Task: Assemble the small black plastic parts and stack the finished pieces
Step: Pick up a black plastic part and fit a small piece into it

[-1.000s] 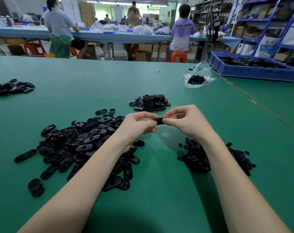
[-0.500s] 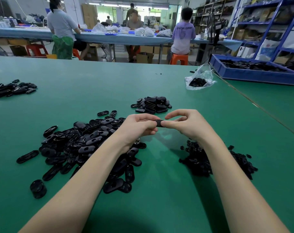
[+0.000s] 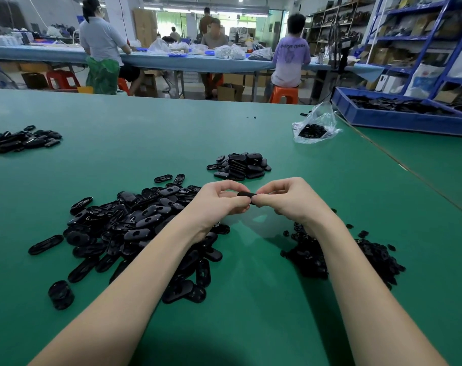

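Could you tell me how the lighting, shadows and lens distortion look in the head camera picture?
Head view: bright overhead light throws soft shadows from the left hand and right hand onto the green table; the wide-angle lens bends the table edges; the pinched black part looks slightly soft, and the background workers are blurred.

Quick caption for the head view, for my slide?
Left hand and right hand pinch one small black plastic part above the green table.
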The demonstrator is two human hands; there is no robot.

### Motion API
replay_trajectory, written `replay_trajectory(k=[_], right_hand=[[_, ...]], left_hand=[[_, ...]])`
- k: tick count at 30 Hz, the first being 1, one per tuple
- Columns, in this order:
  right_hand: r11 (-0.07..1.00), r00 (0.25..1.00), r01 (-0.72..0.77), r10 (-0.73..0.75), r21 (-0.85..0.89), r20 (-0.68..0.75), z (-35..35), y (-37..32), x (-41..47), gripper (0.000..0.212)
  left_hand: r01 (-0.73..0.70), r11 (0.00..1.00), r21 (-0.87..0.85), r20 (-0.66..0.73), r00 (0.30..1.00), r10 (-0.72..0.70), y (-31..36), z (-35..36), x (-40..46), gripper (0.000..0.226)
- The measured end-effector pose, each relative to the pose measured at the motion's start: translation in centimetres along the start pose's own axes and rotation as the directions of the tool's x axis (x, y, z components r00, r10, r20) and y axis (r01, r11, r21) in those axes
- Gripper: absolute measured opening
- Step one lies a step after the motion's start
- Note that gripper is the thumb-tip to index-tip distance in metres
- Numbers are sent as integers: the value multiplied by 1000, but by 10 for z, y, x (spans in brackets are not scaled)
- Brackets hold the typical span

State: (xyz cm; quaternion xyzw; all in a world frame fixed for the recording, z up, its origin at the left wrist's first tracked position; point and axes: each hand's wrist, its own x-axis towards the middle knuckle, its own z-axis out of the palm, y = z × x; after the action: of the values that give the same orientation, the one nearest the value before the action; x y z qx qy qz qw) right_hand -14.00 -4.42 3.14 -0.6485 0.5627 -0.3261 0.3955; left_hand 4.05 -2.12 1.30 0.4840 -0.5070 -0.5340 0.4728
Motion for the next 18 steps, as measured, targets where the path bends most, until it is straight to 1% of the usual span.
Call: replay_trajectory(k=[3,7,14,16,18], right_hand=[[1000,1000,3,-3,-8,-7,0,1,1,9],[997,1000,-1,0,-77,-14,5,4,2,13],[994,998,-34,28,-104,-62,12,5,4,22],[988,996,-22,7,-155,-94,14,5,3,24],[985,991,5,-29,-174,-133,15,4,3,23]], left_hand=[[14,1000,-13,-12,1000,-14,-2,0,1,12],[45,996,73,-43,998,-42,-6,3,0,11],[71,986,152,-109,993,-55,-9,10,2,8],[72,977,201,-140,989,-45,-11,12,4,10],[23,973,230,-148,989,11,-10,10,4,12]])
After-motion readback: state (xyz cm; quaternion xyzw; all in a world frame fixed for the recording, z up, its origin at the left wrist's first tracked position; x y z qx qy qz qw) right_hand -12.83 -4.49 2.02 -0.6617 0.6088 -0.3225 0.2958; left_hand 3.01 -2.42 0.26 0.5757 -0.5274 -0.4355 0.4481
